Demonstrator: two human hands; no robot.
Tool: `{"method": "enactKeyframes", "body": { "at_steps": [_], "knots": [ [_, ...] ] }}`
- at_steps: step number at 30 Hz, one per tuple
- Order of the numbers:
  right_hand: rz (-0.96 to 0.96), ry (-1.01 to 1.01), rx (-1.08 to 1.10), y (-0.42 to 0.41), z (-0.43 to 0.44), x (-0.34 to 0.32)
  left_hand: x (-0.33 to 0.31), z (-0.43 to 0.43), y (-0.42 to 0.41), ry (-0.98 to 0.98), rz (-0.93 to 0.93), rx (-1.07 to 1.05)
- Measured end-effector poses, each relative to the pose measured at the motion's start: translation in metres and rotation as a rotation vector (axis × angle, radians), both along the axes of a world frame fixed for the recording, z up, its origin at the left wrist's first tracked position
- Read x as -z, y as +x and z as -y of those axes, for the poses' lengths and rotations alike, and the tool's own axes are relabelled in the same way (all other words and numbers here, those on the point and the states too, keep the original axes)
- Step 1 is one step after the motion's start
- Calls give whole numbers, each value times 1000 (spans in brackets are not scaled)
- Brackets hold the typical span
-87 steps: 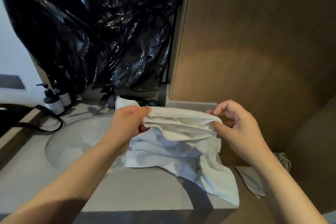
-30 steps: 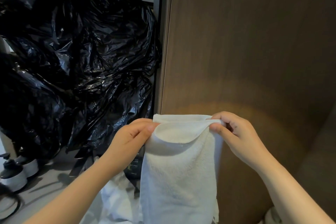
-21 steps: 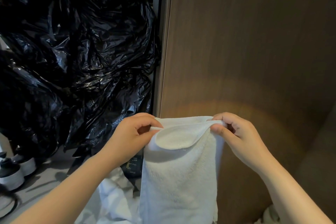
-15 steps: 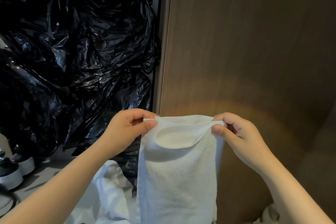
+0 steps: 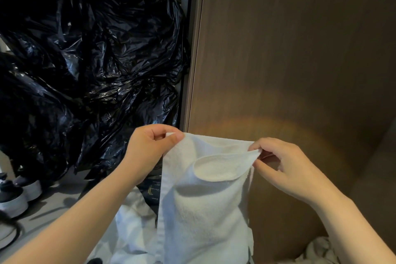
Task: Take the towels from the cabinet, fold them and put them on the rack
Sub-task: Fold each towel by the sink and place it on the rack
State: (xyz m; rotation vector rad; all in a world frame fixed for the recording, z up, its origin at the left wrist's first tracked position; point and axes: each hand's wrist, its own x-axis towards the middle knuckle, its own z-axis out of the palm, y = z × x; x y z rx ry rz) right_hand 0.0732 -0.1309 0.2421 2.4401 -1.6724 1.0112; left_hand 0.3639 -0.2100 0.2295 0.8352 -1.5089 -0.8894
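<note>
A white towel [image 5: 203, 210] hangs doubled lengthwise in front of me, its lower end running out of the frame. My left hand [image 5: 147, 152] pinches its upper left corner between thumb and curled fingers. My right hand [image 5: 282, 165] pinches the upper right corner, where a loose layer sags open in a curve. Behind it, on the counter, lies another white cloth [image 5: 130, 229], crumpled. No rack is in view.
Black plastic sheeting [image 5: 85, 66] fills the left half over the counter. A brown wooden panel [image 5: 289, 60] stands right behind the towel. Two pump bottles [image 5: 15, 197] stand at the far left on the grey counter [image 5: 53, 201]. A patterned cloth [image 5: 319, 251] lies at the lower right.
The towel came up off the counter and now hangs from both hands. In the last second my left hand shifted its pinch outward to the corner, pulling the top edge wider.
</note>
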Motion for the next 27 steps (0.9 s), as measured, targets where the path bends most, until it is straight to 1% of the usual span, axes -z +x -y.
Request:
{"method": "enactKeyframes", "body": {
  "at_steps": [2,4,5,8,9,11,13,15,17,19,21,23,27],
  "knots": [
    [-80,30,77,-6,0,4,-5,2,-1,-33,-17,-33],
    [-98,77,149,-12,2,11,-9,2,-3,-56,20,-30],
    [-44,125,167,-13,3,15,-10,2,-4,-54,49,-23],
    [245,285,129,-6,5,25,-4,-1,-6,-45,134,-12],
    [277,305,124,-3,6,28,-1,-1,-6,-49,156,-13],
    [211,287,156,0,8,34,3,-1,-4,-42,218,6],
    [136,202,163,1,11,38,5,-1,2,-3,323,67],
    [113,134,149,-1,15,41,8,-1,10,38,459,133],
    [89,93,150,-4,17,45,12,-1,16,63,555,161],
    [73,72,152,-8,15,52,15,0,19,49,545,134],
    [78,102,172,-14,11,67,17,3,19,15,460,77],
    [102,197,192,-20,5,86,20,8,18,-17,421,29],
    [201,367,209,-25,-11,129,34,15,17,-27,456,-8]
  ]
}}
